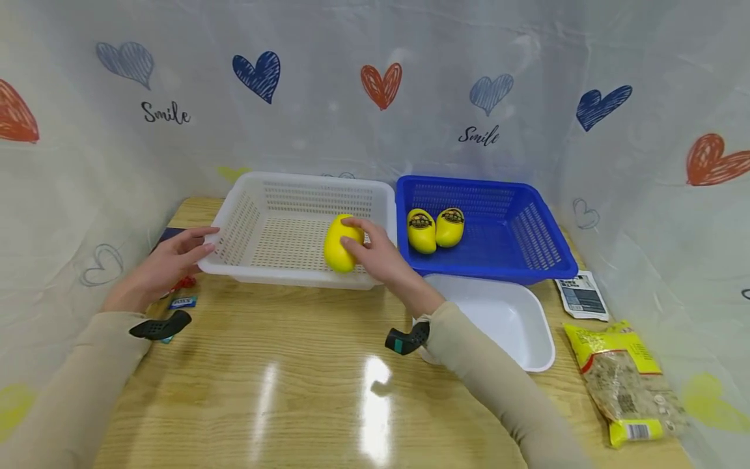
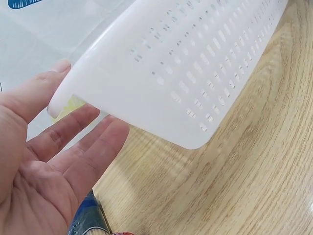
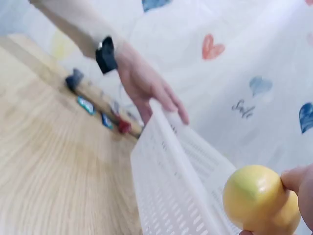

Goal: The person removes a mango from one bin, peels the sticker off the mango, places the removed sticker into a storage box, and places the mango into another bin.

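Note:
A yellow mango [image 1: 341, 243] is held in my right hand [image 1: 377, 254], over the right part of the white basket [image 1: 305, 279]. In the right wrist view the mango [image 3: 261, 198] shows above the basket's wall, with only some fingertips visible. My left hand [image 1: 176, 260] grips the white basket's left rim. Seen from the left wrist, the thumb of the left hand [image 2: 54, 147] lies on the rim's far side and the fingers are under it. Two more yellow mangoes, a left one [image 1: 422, 232] and a right one [image 1: 450, 228], with dark labels, lie in the blue basket [image 1: 504, 266].
A white tub [image 1: 530, 326] stands in front of the blue basket. At the right lie a yellow bag [image 1: 629, 384] and a white-and-dark packet [image 1: 583, 296]. Small items, including a blue packet [image 1: 183, 302], lie by the left forearm. A printed curtain [image 1: 328, 130] hangs behind the table.

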Available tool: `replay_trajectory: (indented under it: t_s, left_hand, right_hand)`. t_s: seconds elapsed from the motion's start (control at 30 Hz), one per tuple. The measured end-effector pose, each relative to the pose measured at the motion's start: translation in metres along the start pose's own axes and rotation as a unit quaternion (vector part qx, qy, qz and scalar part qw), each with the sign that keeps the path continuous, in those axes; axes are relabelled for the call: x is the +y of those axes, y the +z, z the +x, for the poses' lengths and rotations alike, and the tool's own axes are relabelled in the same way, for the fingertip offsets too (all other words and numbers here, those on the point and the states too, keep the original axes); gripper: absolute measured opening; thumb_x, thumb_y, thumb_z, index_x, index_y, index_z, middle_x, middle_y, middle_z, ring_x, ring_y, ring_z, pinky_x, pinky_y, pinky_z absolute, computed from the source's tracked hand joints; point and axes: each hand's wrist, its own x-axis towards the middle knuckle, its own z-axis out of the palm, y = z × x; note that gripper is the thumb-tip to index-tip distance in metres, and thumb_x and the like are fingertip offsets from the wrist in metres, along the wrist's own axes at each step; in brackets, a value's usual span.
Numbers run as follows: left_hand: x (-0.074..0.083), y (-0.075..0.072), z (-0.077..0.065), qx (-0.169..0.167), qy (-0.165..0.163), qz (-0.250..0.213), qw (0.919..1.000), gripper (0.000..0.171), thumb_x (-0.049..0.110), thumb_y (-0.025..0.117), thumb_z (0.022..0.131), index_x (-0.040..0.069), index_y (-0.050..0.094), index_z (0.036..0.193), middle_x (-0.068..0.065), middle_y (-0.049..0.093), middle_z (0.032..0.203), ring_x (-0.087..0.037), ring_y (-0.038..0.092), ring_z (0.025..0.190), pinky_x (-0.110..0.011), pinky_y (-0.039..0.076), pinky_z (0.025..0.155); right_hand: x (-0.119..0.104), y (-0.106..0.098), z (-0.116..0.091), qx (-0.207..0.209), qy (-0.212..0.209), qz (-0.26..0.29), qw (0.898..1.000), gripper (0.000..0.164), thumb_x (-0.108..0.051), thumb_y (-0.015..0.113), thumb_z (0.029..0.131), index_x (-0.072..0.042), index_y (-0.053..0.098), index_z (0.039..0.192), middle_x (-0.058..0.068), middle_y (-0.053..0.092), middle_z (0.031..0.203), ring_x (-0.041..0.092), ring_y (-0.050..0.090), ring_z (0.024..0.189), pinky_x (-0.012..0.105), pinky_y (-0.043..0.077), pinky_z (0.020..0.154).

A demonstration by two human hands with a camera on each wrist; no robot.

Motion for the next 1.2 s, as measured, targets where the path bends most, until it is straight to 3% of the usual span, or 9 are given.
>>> replay_trajectory:
  t_s: [0.13, 0.3, 0.53, 0.8, 1.0, 1.2]
  left_hand:
    - [0.001, 0.002, 0.000, 0.006, -0.013, -0.001, 0.9999, 0.061, 0.043, 0.047, 0.101, 0.017, 0.029, 0.153, -0.013, 0.042, 0.141, -0.001, 0.058, 0.101, -0.026, 0.053, 0.084]
    - [0.003, 0.002, -0.001, 0.010, -0.016, 0.010, 0.9998, 0.062, 0.045, 0.046, 0.101, 0.017, 0.028, 0.154, -0.016, 0.041, 0.142, -0.001, 0.056, 0.103, -0.027, 0.052, 0.086]
    - [0.004, 0.002, -0.001, 0.006, -0.014, 0.005, 0.9999, 0.061, 0.043, 0.047, 0.102, 0.017, 0.028, 0.154, -0.016, 0.040, 0.142, -0.001, 0.056, 0.102, -0.026, 0.052, 0.084]
    - [0.001, 0.001, -0.002, 0.006, -0.011, 0.011, 0.9999, 0.059, 0.039, 0.051, 0.101, 0.015, 0.031, 0.152, -0.017, 0.043, 0.141, -0.005, 0.061, 0.097, -0.033, 0.055, 0.081]
    - [0.000, 0.003, -0.001, 0.010, -0.008, 0.009, 0.9999, 0.058, 0.037, 0.052, 0.101, 0.015, 0.032, 0.151, -0.015, 0.045, 0.138, -0.006, 0.062, 0.097, -0.033, 0.055, 0.080]
    - [-0.001, 0.003, -0.002, 0.014, -0.012, 0.010, 0.9998, 0.060, 0.039, 0.051, 0.101, 0.014, 0.031, 0.152, -0.015, 0.043, 0.139, -0.005, 0.062, 0.096, -0.033, 0.055, 0.080]
  right_hand:
    - [0.007, 0.007, 0.021, -0.002, 0.000, -0.056, 0.998, 0.040, -0.024, 0.053, 0.102, -0.018, 0.049, 0.141, 0.007, 0.037, 0.149, 0.022, 0.046, 0.123, 0.036, 0.046, 0.096]
    - [0.013, 0.013, 0.039, -0.043, 0.014, -0.157, 0.987, 0.040, -0.023, 0.055, 0.101, -0.017, 0.051, 0.140, 0.011, 0.038, 0.149, 0.023, 0.032, 0.136, 0.040, 0.029, 0.111]
    - [0.017, 0.018, 0.051, -0.099, 0.037, -0.203, 0.973, 0.041, -0.017, 0.058, 0.099, -0.014, 0.053, 0.139, 0.012, 0.037, 0.151, 0.025, 0.034, 0.134, 0.041, 0.029, 0.110]
    - [0.021, 0.017, 0.055, -0.139, 0.045, -0.238, 0.960, 0.045, -0.015, 0.058, 0.098, -0.016, 0.051, 0.142, 0.012, 0.036, 0.153, 0.024, 0.038, 0.125, 0.039, 0.034, 0.104]
    - [0.021, 0.013, 0.054, -0.140, 0.040, -0.239, 0.960, 0.045, -0.017, 0.057, 0.098, -0.018, 0.051, 0.143, 0.008, 0.037, 0.154, 0.023, 0.042, 0.124, 0.039, 0.035, 0.104]
    - [0.012, 0.002, 0.033, -0.084, -0.019, -0.210, 0.974, 0.040, -0.017, 0.055, 0.100, -0.014, 0.054, 0.140, 0.009, 0.041, 0.150, 0.033, 0.044, 0.132, 0.042, 0.038, 0.106]
